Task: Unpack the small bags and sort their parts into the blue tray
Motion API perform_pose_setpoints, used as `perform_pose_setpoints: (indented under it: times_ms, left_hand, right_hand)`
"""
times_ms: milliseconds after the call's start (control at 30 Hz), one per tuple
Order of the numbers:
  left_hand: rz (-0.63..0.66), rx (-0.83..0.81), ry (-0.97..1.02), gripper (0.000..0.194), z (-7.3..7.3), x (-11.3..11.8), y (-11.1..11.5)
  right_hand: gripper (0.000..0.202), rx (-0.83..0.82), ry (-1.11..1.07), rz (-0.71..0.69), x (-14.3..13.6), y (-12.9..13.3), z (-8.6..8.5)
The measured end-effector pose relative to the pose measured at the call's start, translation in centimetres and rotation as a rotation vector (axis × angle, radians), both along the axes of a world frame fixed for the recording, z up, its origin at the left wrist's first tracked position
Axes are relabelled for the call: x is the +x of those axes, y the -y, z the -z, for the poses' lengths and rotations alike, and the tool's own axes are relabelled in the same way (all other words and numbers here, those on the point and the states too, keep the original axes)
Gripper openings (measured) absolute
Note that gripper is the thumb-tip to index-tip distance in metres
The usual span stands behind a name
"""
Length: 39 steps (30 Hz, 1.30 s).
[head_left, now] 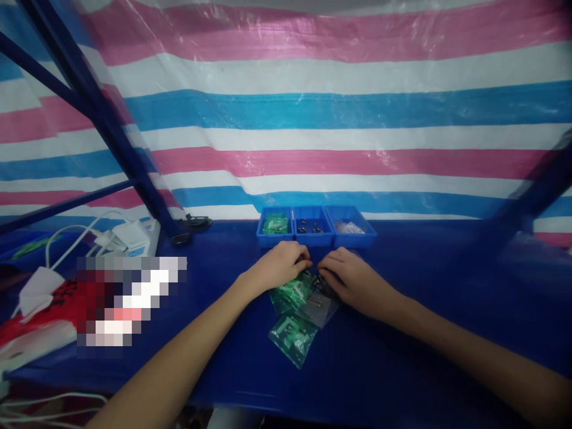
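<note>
My left hand (286, 264) is bent over the upper edge of a pile of small plastic bags, its fingers curled together near some small dark pieces (309, 274). On the pile's right side, my right hand (346, 277) has its fingers curled beside the same dark pieces. What either hand pinches is too small to make out. The pile holds green-printed bags (292, 292) and a clear bag (316, 308). Nearer to me lies another green-printed bag (293, 338). Just beyond my hands are three blue bins: one with green bags (276, 224), one with dark screws (310, 227), one with clear bags (349, 228).
On the blue table (402, 369), a white power strip (151, 238) with plugs and cables stands at the left. A red and white bag (49, 310) lies nearer. Dark objects (195, 222) sit at the back left. Blue frame posts and a striped sheet (339, 110) rise behind.
</note>
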<state>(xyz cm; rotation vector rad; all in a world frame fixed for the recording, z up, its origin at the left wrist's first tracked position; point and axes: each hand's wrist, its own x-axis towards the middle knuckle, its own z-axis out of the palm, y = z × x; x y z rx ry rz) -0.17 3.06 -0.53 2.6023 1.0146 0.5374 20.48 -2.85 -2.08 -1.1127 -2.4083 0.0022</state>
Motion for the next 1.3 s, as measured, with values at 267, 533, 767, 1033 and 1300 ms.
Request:
perform_pose_setpoints:
  times_ms: [267,533,767,1033,1300]
  left_hand:
    - [0.029,-0.149,0.014,0.019,-0.2,-0.3,-0.1]
    - [0.03,-0.107,0.102,0.017,0.4,0.1,0.4]
    - [0.035,-0.045,0.141,0.016,0.5,0.2,0.5]
    - [0.033,-0.074,0.335,0.018,-0.3,1.2,1.3]
    - [0.055,-0.487,0.595,0.024,0.4,1.9,1.2]
  right_hand:
    - [0.019,0.003,-0.008,0.011,-0.2,0.2,-0.2]
    - [0.018,-0.015,-0.041,0.008,-0.1,0.1,0.1]
    - [0.018,-0.03,-0.046,0.017,-0.1,0.1,0.0]
    - [0.018,0.005,-0.14,0.062,0.1,-0.2,0.5]
    - [0.01,-0.021,-0.33,0.098,0.1,-0.2,0.0]
